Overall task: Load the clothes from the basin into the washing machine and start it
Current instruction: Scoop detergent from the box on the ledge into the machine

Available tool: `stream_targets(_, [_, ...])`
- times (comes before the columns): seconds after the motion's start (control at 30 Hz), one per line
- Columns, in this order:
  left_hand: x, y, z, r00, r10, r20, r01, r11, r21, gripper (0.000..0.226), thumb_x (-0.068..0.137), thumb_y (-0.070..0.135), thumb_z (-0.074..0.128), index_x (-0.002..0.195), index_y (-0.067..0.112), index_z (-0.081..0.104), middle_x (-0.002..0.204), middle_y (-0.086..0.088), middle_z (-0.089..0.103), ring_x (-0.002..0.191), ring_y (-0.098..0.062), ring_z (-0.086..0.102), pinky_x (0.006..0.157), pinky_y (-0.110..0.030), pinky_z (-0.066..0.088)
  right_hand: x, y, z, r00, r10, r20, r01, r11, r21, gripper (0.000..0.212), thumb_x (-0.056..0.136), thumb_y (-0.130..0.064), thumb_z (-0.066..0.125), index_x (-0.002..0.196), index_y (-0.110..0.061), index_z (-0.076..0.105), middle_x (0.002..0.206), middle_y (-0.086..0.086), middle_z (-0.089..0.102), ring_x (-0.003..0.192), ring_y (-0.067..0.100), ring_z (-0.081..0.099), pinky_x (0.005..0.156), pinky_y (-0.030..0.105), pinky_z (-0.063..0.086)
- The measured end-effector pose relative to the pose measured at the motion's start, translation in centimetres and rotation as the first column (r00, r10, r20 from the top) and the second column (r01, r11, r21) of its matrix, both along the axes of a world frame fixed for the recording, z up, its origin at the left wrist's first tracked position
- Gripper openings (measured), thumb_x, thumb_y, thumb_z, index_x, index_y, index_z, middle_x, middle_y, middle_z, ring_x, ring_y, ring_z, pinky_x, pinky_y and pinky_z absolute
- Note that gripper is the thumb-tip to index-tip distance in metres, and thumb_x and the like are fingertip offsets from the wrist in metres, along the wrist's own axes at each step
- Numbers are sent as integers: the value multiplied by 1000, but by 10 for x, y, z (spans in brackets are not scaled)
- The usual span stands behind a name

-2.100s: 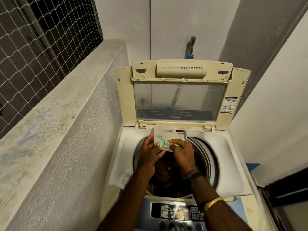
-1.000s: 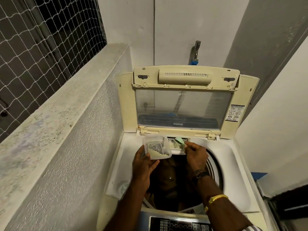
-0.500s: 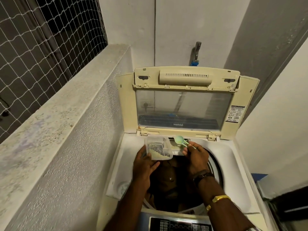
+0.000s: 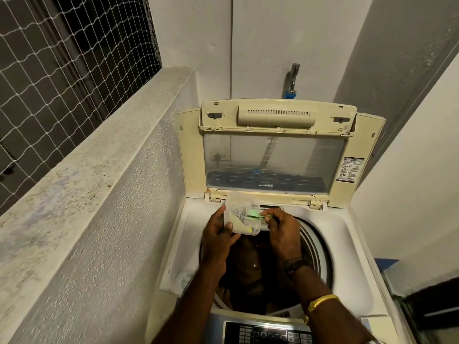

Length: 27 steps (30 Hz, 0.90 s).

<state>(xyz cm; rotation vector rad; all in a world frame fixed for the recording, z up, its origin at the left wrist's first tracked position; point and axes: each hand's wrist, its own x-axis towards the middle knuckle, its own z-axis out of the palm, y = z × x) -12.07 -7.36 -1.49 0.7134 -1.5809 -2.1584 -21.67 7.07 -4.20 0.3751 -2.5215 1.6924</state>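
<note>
The top-loading washing machine stands with its lid raised. Dark clothes lie in the drum below my hands. My left hand holds a clear plastic tub of detergent powder over the drum's back edge. My right hand pinches the handle of a green scoop, whose bowl sits inside the tub. The detergent drawer at the back of the opening is partly hidden behind the tub.
The control panel runs along the machine's front edge. A concrete ledge with netting above borders the left side. A tap sticks out of the wall behind the lid. A wall closes in on the right.
My right hand brought the green scoop from over the detergent drawer leftward back into the tub. The left hand kept holding the tub in nearly the same spot.
</note>
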Motion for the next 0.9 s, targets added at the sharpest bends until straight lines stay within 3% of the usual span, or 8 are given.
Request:
stream_targets(0.23, [-8,2,3,999,26,34,-25,999,-36,48,97,7,59,143,17,50,138,-6,58,116,-24,62,73,-29,62,6,-2,1,999,13,-44,-8,994,105,25,87,0,65,87,-22,77,84,-13,74,81,9,69,82,31,56])
stream_targets(0.47, [-10,10,-1,999,12,43,-11,1000,-5,47,98,7,58,143,20,50,138,-7,59,119,-27,62,72,-28,61,8,-14,4,972,-23,234,27,999,-17,25,90,-3,63,83,-22,77,85,-5,76,78,14,73,74,39,64])
stream_targets(0.6, [-10,16,-7,999,18,42,-20,999,27,47,97,9,60,142,18,50,138,-9,59,117,-28,63,68,-26,60,10,-23,14,928,16,373,39,989,-140,24,92,2,59,83,-11,76,84,9,77,66,20,74,63,38,64])
stream_targets(0.7, [-9,16,-12,999,21,42,-22,999,33,49,96,12,63,143,18,49,138,-9,59,116,-26,63,69,-26,60,10,-26,17,864,29,502,108,964,-241,20,93,2,57,86,-3,75,85,16,77,67,23,76,65,37,64])
stream_targets(0.8, [-9,14,-16,999,-2,39,-2,994,111,48,97,15,63,143,21,49,139,-9,57,120,-28,62,79,-36,62,9,-26,18,783,45,621,207,922,-327,16,94,1,58,89,0,74,86,16,78,73,27,76,66,35,64])
stream_targets(0.9, [-11,14,-14,998,4,60,-18,974,227,44,100,12,56,142,18,49,137,-12,58,119,-32,62,87,-45,60,7,-22,21,747,61,662,285,870,-403,12,95,2,59,94,2,71,87,19,76,65,21,73,58,25,62])
